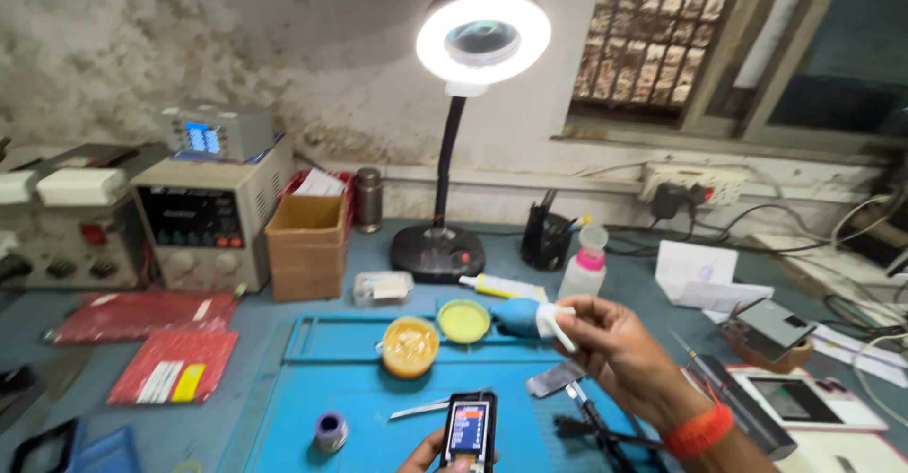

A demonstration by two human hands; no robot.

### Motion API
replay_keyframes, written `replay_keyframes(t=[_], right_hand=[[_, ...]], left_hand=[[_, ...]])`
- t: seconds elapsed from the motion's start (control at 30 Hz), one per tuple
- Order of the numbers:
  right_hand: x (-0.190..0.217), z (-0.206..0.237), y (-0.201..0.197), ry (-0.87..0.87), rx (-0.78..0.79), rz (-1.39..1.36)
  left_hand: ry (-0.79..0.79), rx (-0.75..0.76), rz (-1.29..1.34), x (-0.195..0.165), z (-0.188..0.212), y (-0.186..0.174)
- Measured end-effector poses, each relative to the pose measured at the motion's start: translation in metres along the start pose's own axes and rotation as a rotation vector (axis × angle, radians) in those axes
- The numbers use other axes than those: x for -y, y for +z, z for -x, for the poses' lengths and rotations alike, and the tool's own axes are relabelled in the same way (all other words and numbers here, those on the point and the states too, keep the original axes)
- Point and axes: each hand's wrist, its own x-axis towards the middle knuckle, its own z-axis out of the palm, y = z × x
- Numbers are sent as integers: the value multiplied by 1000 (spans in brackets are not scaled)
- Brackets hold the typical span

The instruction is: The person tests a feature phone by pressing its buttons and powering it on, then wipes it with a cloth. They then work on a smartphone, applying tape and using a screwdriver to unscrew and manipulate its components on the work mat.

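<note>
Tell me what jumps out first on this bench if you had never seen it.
The lit ring lamp on its gooseneck, glowing against the back wall, dominates. Below it, over the blue work mat, the right hand holds a blue rubber air blower with a white nozzle, and the left hand at the bottom edge holds a small phone with its screen lit. An open jar of yellow paste sits just left of the blower.

A small electronics repair workshop: a ring-lit magnifier lamp (483, 38) stands at the back of a cluttered worktop (265, 322), with bench power supplies (203, 222) to its left against a stained, peeling wall (142, 38). In front of the lamp lies a blue work mat (378, 407) bearing tweezers (421, 407) and an open paste tin (410, 346). To its right, a loaded power strip (690, 187) and opened handsets (771, 329).
</note>
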Motion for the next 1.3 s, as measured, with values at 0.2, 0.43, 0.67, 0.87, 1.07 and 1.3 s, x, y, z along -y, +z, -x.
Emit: replay_keyframes(t=[0.2,0.43,0.67,0.87,1.07,1.3], right_hand=[[-38,64,38,144,-57,-118],[-48,105,85,-318,-35,752],[-59,106,127,-463,31,1013],[-59,111,130,-613,69,981],[-59,109,128,-517,-75,1062],[-64,114,128,-644,26,1010]], left_hand=[[-142,-65,518,-44,43,46],[-36,-165,447,-79,67,78],[-42,-320,500,-81,73,87],[20,-191,428,-75,70,82],[16,-229,431,-71,71,85],[88,-177,518,-67,74,86]])
